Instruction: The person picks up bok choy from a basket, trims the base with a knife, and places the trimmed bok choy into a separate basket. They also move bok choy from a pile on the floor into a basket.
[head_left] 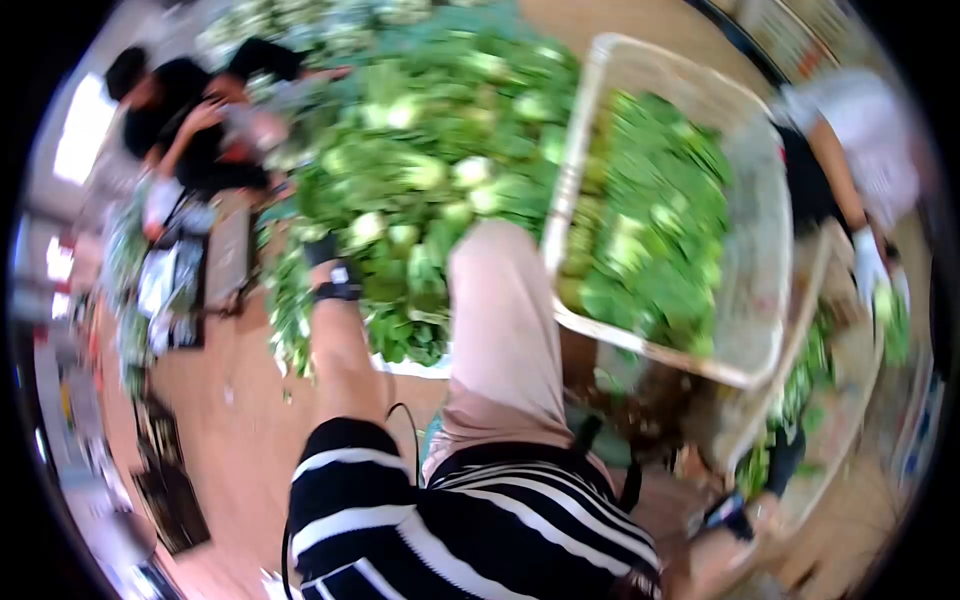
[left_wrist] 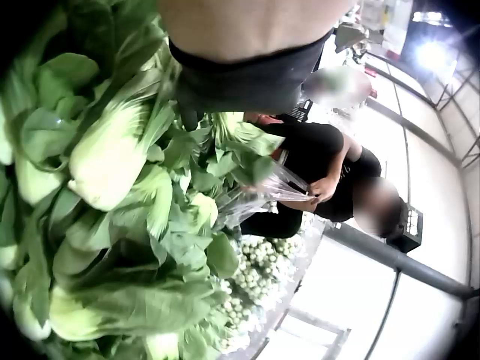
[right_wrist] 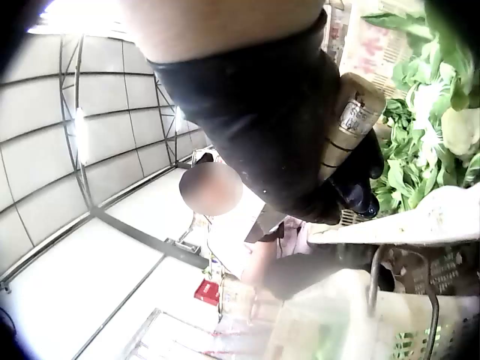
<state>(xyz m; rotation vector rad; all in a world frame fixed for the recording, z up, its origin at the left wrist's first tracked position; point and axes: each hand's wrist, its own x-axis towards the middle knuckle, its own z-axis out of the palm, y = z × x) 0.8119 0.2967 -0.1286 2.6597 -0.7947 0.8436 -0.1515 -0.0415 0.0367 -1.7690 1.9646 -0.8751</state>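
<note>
My left hand (head_left: 320, 249), in a black glove, is at the left side of a pile of bok choy (head_left: 430, 170). In the left wrist view that glove (left_wrist: 240, 84) is right beside the leafy heads (left_wrist: 112, 161); its fingers are hidden, and I cannot tell whether they hold anything. My right hand (head_left: 787, 458), also gloved in black, is low at the right by a crate of greens. In the right wrist view its curled fingers (right_wrist: 358, 196) grip a knife by its tan, labelled wooden handle (right_wrist: 352, 124), and a bit of grey blade shows below the glove.
A large white crate (head_left: 755, 235), part filled with bok choy (head_left: 655, 200), stands right of my knee. Behind it a person (head_left: 850, 140) in white gloves handles greens over another crate (head_left: 850, 420). At the far left sits a person in black (head_left: 185, 120). Dark crates (head_left: 170, 490) lie on the floor.
</note>
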